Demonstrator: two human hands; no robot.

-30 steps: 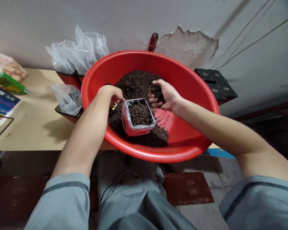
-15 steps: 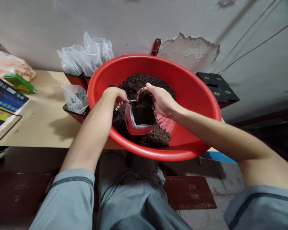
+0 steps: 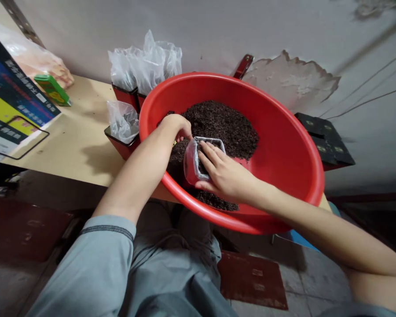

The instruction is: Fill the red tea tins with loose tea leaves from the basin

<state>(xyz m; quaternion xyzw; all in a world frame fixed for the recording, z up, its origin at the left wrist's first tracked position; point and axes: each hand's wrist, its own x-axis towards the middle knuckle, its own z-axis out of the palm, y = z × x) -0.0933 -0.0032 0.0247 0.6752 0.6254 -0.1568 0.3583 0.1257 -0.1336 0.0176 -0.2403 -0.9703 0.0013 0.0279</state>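
A square red pot (image 3: 190,165) lined with clear plastic film stands in a large red basin (image 3: 293,163), holding dark soil. At its far left corner, my left hand (image 3: 181,127) has its fingers closed on the rim; the fingertips are partly hidden. My right hand (image 3: 226,174) lies over the pot's opening with its fingers stretched out flat on the soil inside, and its thumb rests by the near side. Loose dark potting soil (image 3: 226,125) is heaped in the basin behind the pot, with more in front of it.
Several red pots with plastic bags (image 3: 148,66) stand left of the basin, one nearer pot (image 3: 122,143) among them. Black-topped containers (image 3: 326,141) are at the right. A green box (image 3: 53,90) and a printed sheet (image 3: 16,97) lie on the tabletop (image 3: 86,105).
My right hand has come down from the pot's far edge onto the soil inside it. My left hand stays at the rim. The view has shifted and tilted.
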